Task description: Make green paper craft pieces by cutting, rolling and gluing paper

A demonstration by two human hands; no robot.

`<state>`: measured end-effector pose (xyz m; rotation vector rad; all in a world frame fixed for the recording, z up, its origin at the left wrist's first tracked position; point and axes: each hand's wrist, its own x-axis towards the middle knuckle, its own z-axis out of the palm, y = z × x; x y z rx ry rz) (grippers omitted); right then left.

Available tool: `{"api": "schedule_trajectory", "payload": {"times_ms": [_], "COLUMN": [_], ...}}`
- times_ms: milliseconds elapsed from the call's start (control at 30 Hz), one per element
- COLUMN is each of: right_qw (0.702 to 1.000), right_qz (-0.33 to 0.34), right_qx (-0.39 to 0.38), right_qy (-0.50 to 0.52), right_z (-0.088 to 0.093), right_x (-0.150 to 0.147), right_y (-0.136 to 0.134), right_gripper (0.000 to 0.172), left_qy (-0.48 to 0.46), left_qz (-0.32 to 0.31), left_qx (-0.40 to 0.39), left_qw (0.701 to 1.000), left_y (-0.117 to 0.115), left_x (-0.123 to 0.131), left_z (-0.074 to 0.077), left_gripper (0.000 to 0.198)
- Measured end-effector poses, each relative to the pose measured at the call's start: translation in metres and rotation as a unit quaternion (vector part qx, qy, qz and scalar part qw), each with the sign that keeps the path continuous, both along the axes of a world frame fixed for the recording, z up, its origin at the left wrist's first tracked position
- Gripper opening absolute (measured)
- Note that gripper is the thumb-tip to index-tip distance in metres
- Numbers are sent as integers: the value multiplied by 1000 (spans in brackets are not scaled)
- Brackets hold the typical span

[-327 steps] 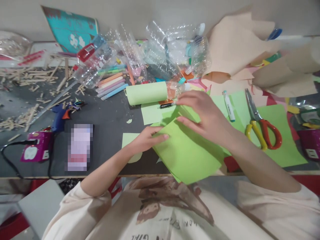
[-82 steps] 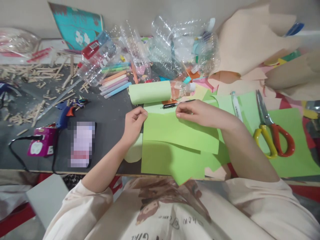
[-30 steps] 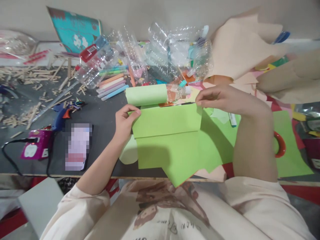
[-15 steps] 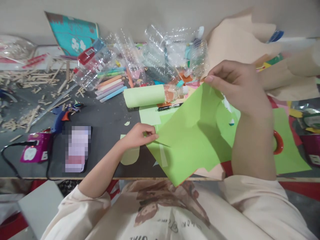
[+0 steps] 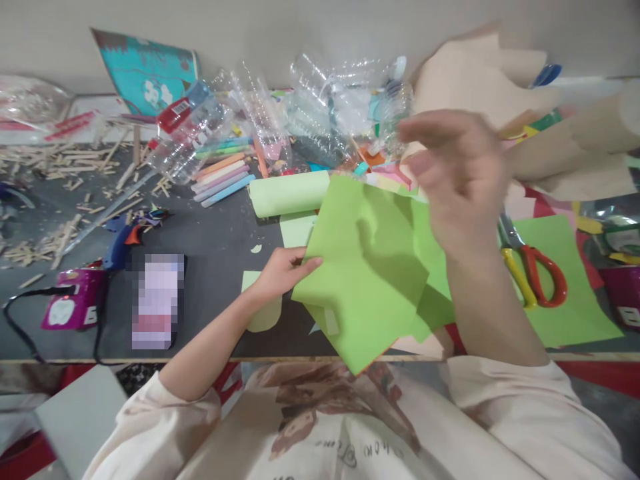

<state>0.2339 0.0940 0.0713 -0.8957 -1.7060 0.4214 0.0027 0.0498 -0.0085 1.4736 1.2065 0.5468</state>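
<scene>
A folded green paper sheet point(image 5: 365, 267) lies tilted on the dark table point(image 5: 220, 233), over more green sheets. My left hand point(image 5: 280, 273) holds its left corner, fingers stretched along the edge. My right hand point(image 5: 450, 173) hovers above the sheet's upper right, blurred by motion, fingers loosely curled and apart from the paper. A rolled green paper tube point(image 5: 290, 193) lies just behind the sheet.
Yellow-and-red scissors point(image 5: 530, 267) rest on green paper at right. Clear plastic bottles point(image 5: 320, 107) and pastel markers point(image 5: 225, 177) crowd the back. A blue glue gun point(image 5: 123, 237), a magenta box point(image 5: 73, 307) and wood sticks point(image 5: 50, 193) sit at left. Beige paper point(image 5: 480, 80) is piled at back right.
My right hand has let go of the sheet's upper corner and lifted away. The sheet has dropped flatter onto the table, with my left hand still on its left corner.
</scene>
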Motion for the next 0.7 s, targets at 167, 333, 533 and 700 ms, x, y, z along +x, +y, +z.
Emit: {"api": "schedule_trajectory", "payload": {"times_ms": [167, 333, 533, 700], "right_qw": [989, 948, 856, 897], "right_qz": [-97, -69, 70, 171], "right_qx": [-50, -253, -461, -368], "right_qy": [99, 181, 223, 175], "right_z": [-29, -71, -84, -82], "right_x": [8, -10, -18, -21], "right_y": [-19, -38, -42, -57], "right_gripper": [15, 29, 40, 63], "left_qy": [-64, -114, -137, -140], "left_qz": [77, 122, 131, 165], "left_qx": [-24, -29, -36, -52], "left_qw": [995, 986, 981, 975], "left_y": [2, 2, 3, 2], "left_x": [3, 6, 7, 10], "left_z": [-1, 0, -2, -6], "left_gripper": [46, 50, 50, 80]}}
